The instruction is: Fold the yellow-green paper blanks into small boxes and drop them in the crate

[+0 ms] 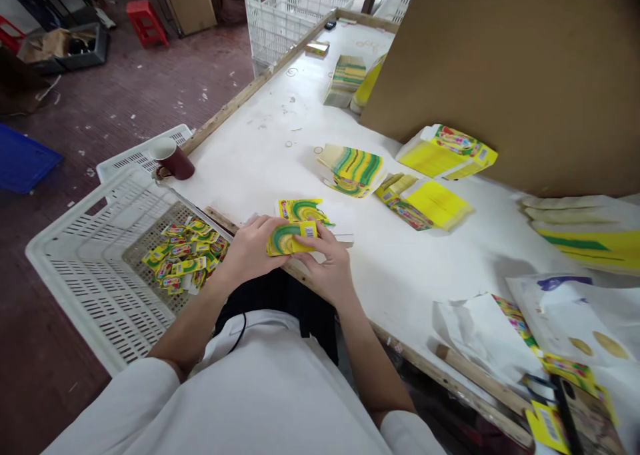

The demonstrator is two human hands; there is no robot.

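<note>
Between my two hands, at the table's near edge, is a small yellow and green printed cardboard box with a barcode on one end. My left hand grips its left side, and the fingers of my right hand close on its right end. Just behind it on the white table lie more yellow and green printed cartons with white blank sides. At my left, a white plastic crate holds many small yellow packs in a loose heap.
Flat carton stacks lie mid-table, with bundled yellow cartons to their right. A big brown cardboard sheet leans behind. A maroon mug stands by the left edge. Plastic bags and a phone lie at the right.
</note>
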